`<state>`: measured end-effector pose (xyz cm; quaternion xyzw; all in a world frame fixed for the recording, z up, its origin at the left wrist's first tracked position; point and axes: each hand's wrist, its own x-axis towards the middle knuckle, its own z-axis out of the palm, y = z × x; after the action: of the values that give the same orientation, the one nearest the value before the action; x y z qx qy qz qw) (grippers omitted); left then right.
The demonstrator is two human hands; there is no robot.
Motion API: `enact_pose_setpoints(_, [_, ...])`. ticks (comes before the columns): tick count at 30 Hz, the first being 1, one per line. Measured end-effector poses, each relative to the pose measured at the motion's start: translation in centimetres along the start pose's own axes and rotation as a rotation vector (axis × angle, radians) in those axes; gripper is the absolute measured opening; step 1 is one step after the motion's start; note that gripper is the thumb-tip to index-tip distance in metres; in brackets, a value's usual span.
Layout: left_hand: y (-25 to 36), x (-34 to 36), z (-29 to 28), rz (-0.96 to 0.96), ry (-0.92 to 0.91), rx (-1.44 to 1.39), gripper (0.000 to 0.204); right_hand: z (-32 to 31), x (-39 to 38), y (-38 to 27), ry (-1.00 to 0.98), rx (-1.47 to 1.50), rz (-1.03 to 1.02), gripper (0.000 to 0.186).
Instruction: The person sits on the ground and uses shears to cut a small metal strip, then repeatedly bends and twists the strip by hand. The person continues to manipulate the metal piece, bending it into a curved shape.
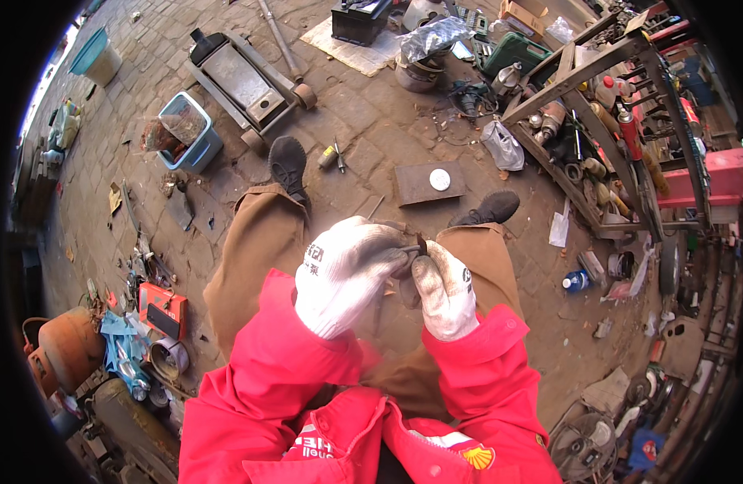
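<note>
Both hands wear white knit gloves with dirty fingertips and meet in front of my knees. My left hand (343, 270) is closed, its fingers pinching one side of a small dark metal part (416, 249). From the other side my right hand (445, 292) grips the same part, thumb and fingers pressed together. Most of the part is hidden by the gloves, so its exact kind does not show. Beyond the hands, on the paving between my feet, lies a flat brown metal plate (412, 190) with a round white disc (440, 179) on it.
A floor jack (241, 85) and a blue basin (195, 153) stand ahead on the left. Near my left shoe lies a small yellow-green item (328, 157). A metal rack (581, 105) crowded with parts fills the right. Behind my left elbow are an orange gas cylinder (71, 347) and a red box (163, 310).
</note>
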<state>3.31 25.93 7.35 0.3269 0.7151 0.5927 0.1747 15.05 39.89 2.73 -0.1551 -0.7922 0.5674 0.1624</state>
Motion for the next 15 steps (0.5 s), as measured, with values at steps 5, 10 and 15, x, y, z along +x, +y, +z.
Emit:
enact_pose_setpoints(5, [-0.4,-0.3,0.0,-0.122,0.026,-0.032,0.020,-1.3,0.5,-1.1,-0.130,0.136,0.189,0.036])
enact_pose_setpoints(10, [-0.5,-0.3,0.1,0.005,0.017,0.090,0.023,-0.9,0.9,-1.4,0.004,-0.229,-0.212,0.031])
enact_pose_setpoints(15, [0.2,-0.3,-1.2,0.124,-0.103,0.416,0.027,-2.3,0.8,-1.4,-0.133,-0.332,-0.155,0.030])
